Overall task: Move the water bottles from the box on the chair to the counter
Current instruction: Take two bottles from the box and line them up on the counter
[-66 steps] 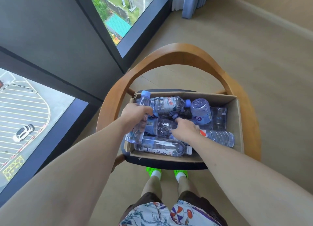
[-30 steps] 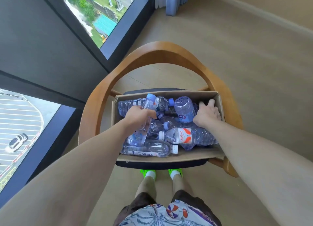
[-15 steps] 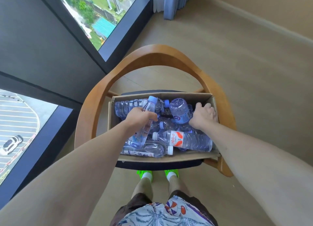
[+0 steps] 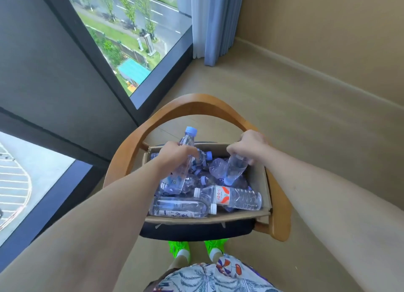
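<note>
Lifting out one bottle per hand: left hand (image 4: 175,154) wrapped round an upright blue-capped bottle (image 4: 185,158), right hand (image 4: 249,146) gripping a cap-down bottle (image 4: 236,167), both just above the box (image 4: 258,182) on the chair (image 4: 192,104); next, probably carrying both to the surface, out of view

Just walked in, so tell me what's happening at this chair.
A person stands over a cardboard box of clear plastic water bottles on a wooden chair. The left hand grips a blue-capped bottle, cap up; the right hand holds another bottle, cap down. More bottles lie in the box.
</note>
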`<state>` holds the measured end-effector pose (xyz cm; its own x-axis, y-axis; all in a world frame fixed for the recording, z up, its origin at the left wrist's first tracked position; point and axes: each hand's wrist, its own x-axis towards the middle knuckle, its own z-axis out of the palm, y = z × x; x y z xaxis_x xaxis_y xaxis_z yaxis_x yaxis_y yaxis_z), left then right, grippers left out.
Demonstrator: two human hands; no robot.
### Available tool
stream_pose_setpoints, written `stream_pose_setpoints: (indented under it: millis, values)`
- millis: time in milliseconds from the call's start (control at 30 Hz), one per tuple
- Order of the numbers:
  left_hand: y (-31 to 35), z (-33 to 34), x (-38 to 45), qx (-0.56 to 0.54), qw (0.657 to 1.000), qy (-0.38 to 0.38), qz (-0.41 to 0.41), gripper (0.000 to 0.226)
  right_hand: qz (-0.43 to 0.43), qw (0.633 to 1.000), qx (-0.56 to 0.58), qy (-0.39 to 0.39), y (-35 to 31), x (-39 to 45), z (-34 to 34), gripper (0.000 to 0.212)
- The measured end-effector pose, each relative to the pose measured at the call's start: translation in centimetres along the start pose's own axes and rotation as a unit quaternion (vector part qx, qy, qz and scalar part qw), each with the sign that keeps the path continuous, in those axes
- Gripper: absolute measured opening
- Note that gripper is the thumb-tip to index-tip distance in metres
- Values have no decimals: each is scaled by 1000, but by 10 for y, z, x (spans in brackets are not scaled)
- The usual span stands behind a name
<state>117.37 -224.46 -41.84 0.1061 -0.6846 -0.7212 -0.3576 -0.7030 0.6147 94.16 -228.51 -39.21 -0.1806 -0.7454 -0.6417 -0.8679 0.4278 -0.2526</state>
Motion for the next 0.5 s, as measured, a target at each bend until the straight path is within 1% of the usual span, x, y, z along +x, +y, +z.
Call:
stream_pose_setpoints:
  millis: [67, 100, 167, 233, 300, 333, 400, 433, 500]
  values:
    - [9, -8, -7, -15, 1000, 3, 2, 55, 11, 991, 136, -7, -8, -7, -7, 37]
    - [14, -12, -11, -22, 1000, 10, 2, 54, 17, 977, 211, -17, -12, -11, -10, 39]
    - [25, -22, -20, -40, 999, 31, 2, 53, 27, 935, 349, -53, -18, -19, -13, 44]
    - [36, -34, -29, -61, 997, 45, 9, 54, 28, 870, 476, -123, -22, -28, -16, 42]
    - [46, -45, -39, -84, 995, 49, 19, 51, 8, 787, 580, -212, -28, -38, -21, 35]
    - [52, -51, -44, -100, 993, 51, 23, 49, -8, 749, 613, -250, -31, -42, -24, 35]
    - [65, -59, -55, -127, 989, 63, 35, 45, -42, 698, 651, -297, -41, -51, -32, 41]
    - [72, -63, -60, -133, 988, 70, 43, 42, -58, 680, 662, -310, -47, -54, -37, 45]
    - [86, -71, -71, -135, 986, 77, 58, 37, -92, 658, 674, -323, -57, -61, -48, 57]
